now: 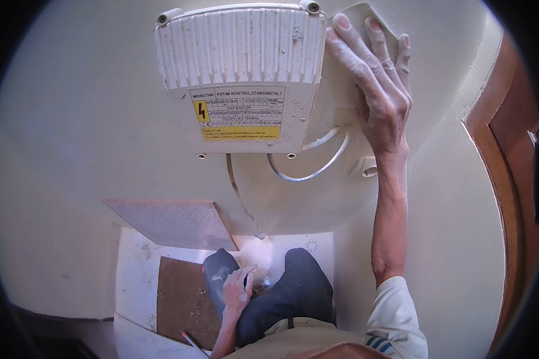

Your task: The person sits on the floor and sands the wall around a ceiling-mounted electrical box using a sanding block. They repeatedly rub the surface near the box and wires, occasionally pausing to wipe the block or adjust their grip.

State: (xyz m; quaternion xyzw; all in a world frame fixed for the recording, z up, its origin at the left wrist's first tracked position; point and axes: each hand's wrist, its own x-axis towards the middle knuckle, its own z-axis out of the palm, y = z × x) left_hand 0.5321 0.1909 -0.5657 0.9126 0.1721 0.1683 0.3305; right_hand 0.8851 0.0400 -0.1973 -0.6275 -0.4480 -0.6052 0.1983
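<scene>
My right hand, coated in pale dust, presses a greyish sheet of sandpaper flat against the wall. Its fingers are spread over the sheet, just right of a ribbed white electrical control box. A printed label with a lightning symbol covers the lower part of that box. Down by my knees, my left hand is also dusty and rests near my thigh, its fingers curled. A small dark patch shows between thumb and fingers; whether it is an object or shadow cannot be made out.
Below the box, a looped cable and a hanging cord come out. A wall socket sits beside my forearm. A tile leans on the wall above a brown floor section. A wooden frame stands at right.
</scene>
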